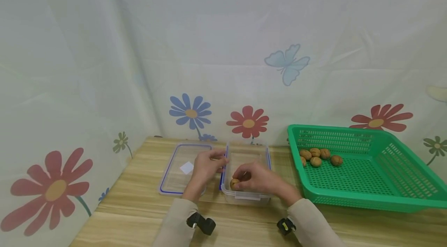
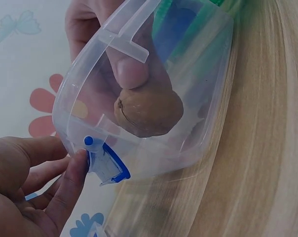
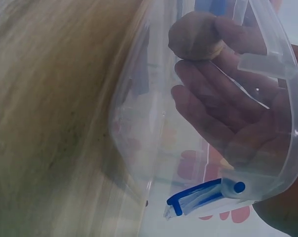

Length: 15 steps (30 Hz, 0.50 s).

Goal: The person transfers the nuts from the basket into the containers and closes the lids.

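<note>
Inside a clear plastic food box (image 1: pixel 246 196) with blue-edged clips, my right hand (image 1: pixel 256 177) pinches a walnut (image 2: pixel 149 112) between thumb and fingers, low down near the box's front left corner. Through the box wall, the right wrist view shows the same walnut (image 3: pixel 196 37) at the fingertips. My left hand (image 1: pixel 207 165) holds the box's left rim, thumb and fingers at the edge beside a blue clip (image 2: pixel 107 160). Left of the box, a clear lid (image 1: pixel 171 177) with a blue seal and a white label lies flat, partly behind the left forearm.
A green plastic basket (image 1: pixel 356 196) stands on the right of the wooden table (image 1: pixel 129 208), with several walnuts (image 1: pixel 315 161) gathered at its left end. Behind the table hangs a white curtain (image 1: pixel 216 64) printed with flowers and a butterfly.
</note>
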Available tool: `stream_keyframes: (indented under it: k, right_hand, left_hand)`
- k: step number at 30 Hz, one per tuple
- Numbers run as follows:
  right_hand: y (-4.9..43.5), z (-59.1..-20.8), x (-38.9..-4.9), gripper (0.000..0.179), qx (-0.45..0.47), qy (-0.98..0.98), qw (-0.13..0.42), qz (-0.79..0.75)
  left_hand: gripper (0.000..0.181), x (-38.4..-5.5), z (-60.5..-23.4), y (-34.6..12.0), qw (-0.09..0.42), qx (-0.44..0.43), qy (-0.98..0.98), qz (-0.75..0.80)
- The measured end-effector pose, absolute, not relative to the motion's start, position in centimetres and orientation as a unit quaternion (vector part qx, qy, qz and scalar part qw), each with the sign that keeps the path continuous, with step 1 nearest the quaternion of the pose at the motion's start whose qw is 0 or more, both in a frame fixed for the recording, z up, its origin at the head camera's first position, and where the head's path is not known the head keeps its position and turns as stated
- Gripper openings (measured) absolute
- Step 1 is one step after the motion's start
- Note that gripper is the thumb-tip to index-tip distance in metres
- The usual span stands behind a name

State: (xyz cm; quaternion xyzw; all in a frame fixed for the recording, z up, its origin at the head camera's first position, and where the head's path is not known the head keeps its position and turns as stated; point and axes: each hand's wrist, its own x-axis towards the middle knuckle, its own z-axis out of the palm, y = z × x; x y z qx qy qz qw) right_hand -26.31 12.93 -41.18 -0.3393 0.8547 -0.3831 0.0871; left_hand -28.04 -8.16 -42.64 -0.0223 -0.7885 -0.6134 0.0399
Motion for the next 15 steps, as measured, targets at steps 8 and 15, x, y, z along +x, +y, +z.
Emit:
stream_keyframes:
  k: [8,15]
  right_hand:
    - [12.80,-41.34,-26.32,0.016,-0.341,0.861,0.088,-0.366]
    - [12.81,-41.31,-26.30,0.018,-0.327,0.870,0.089,-0.358]
  left_hand:
    - [0.031,-28.09,-42.71,-8.17,0.039,-0.021,-0.791,-0.610]
    - [0.031,-28.10,-42.73,-8.18,0.037,-0.022,-0.782,-0.622]
